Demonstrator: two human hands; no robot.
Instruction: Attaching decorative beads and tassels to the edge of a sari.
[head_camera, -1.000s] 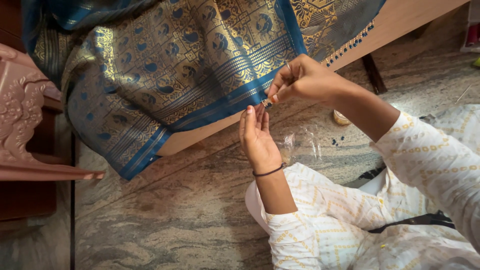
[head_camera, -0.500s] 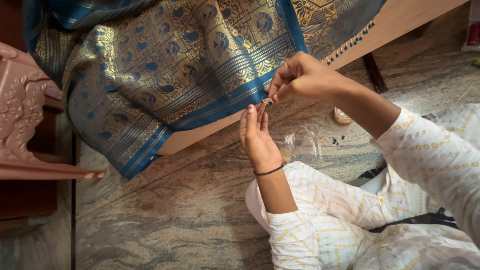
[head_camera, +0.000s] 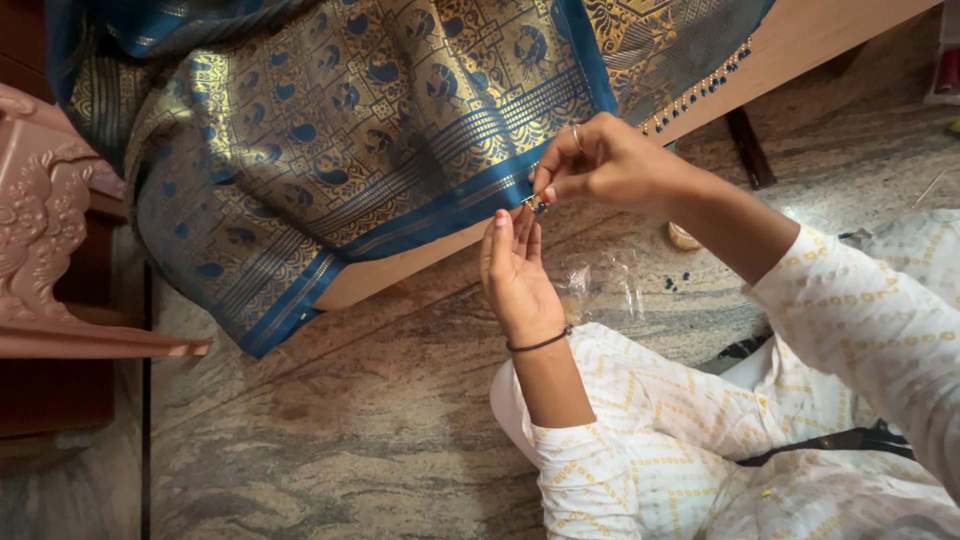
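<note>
A blue and gold patterned cloth hangs over the edge of a wooden board. My left hand is raised with the palm up and the fingers together, a dark band round its wrist. My right hand meets it from the right and pinches a tiny dark object against the left fingertips, right at the cloth's blue border. What the tiny object is I cannot make out. A ring sits on one right finger.
A carved pink plastic chair stands at the left. On the stone floor lie a clear plastic bag, small dark beads and a small round container. My legs in white patterned cloth fill the lower right.
Both hands stay together at the cloth's border; the fingers have shifted only slightly.
</note>
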